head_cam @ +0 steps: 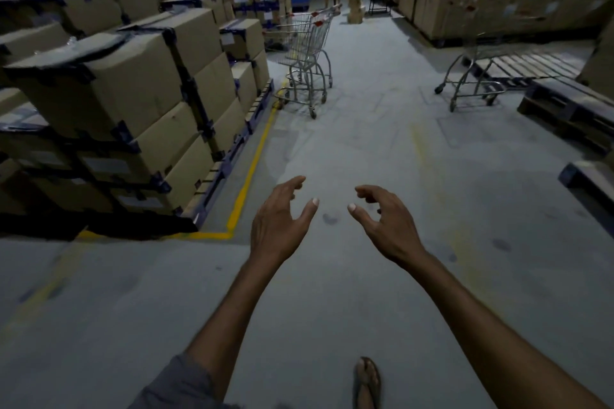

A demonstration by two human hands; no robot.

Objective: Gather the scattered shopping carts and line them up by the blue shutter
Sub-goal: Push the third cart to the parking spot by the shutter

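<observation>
Cart [307, 43] of wire mesh beside stacked cardboard boxes [133, 83]; left hand [279, 219], right hand [385, 222] extended, fingers loosely curled, empty.

Stacked boxes [133, 93] left; left cart [307, 53] just beside them; right cart [471, 80] well apart, before pallet [525, 65].

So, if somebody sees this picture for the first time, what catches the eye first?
Two empty hands, the left hand and the right hand, stretch forward, low in the middle. Ahead stands a shopping cart beside the stacked cardboard boxes on the left; a second cart stands farther right, by the wooden pallets.
</observation>
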